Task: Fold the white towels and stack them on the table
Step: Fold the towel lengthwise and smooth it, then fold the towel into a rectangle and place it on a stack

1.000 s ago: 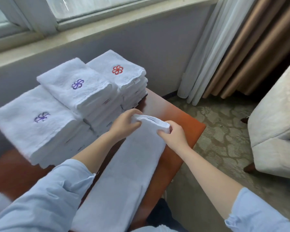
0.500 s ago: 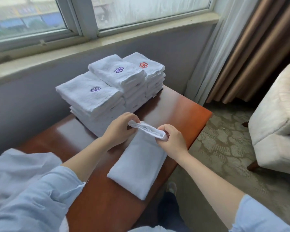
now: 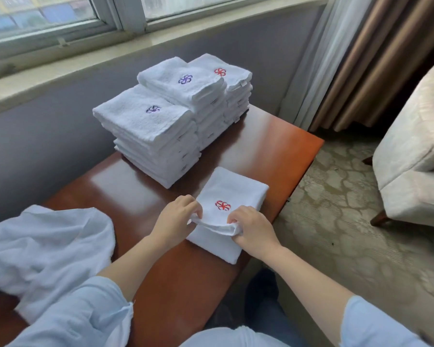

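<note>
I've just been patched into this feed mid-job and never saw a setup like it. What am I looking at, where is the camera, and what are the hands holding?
No machine here: a person works with bare hands. The one view comes from a camera worn on the head, looking forward and down. The left hand and right hand each pinch the near edge of the top layer of a folded white towel with a red emblem, lying on the wooden table. Behind it stand three stacks of folded towels. A loose white cloth lies at the left.
</note>
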A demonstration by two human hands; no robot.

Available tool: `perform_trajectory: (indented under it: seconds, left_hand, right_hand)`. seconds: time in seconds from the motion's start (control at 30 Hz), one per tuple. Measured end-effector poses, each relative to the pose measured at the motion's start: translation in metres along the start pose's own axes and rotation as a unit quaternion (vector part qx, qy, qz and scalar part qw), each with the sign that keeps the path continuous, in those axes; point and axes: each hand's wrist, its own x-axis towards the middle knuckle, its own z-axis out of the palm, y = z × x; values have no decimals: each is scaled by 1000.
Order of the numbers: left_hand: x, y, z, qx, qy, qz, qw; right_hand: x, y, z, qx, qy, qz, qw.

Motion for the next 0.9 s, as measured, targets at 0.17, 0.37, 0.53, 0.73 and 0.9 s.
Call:
perform_trajectory:
  seconds: [0.17, 0.37, 0.53, 0.73, 0.9]
  left_hand:
    - [-12, -5, 13, 18, -34, -1, 999]
    - [-17, -11, 20, 31, -92, -7, 995]
    - [-7, -14, 20, 4, -129, -71, 989]
    - [26, -14, 17, 48, -212, -73, 973]
    - [49, -14, 19, 48, -340, -47, 938]
  right_hand:
    - [-13, 1, 13, -18, -52, 5, 998]
    - [-21, 9, 17, 13, -162, 46, 986]
    - [-8, 10, 17, 71, -140, 138, 978]
    - [6, 8, 22, -18, -157, 179, 971]
    - [9, 16, 23, -5, -248, 195, 949]
